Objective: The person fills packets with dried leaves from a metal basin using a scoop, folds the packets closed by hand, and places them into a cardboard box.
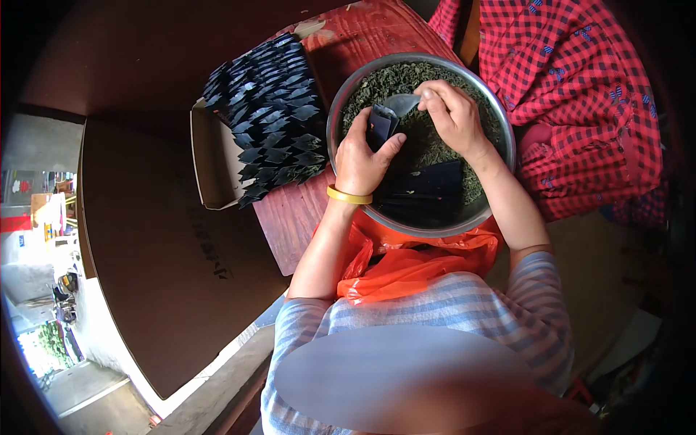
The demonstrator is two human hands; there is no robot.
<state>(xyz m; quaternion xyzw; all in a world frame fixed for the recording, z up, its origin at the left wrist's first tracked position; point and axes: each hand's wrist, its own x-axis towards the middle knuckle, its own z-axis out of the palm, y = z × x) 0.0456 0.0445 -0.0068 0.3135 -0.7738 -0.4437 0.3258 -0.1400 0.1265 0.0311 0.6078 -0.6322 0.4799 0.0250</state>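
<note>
Over the steel basin (pixel 510 145), my left hand (pixel 362 154) holds a small dark pouch (pixel 381 125) upright, its open top facing up. My right hand (pixel 451 119) grips the handle of a spoon (pixel 403 104), whose bowl is at the mouth of the pouch. Dried green leaves (pixel 395 75) fill much of the basin. Several flat dark pouches (pixel 428 190) lie inside it, on the side near my body. Left of the basin, many dark pouches (pixel 272 109) stand in tight rows, with leaves showing in some of the nearest ones.
A shallow cardboard box (pixel 210 163) sits beside the pouch rows on the red wooden table (pixel 362 35). Red plastic (pixel 406 272) hangs between the basin and my body. Red checked cloth (pixel 580 94) is at the right, and a large brown carton (pixel 174 254) at the left.
</note>
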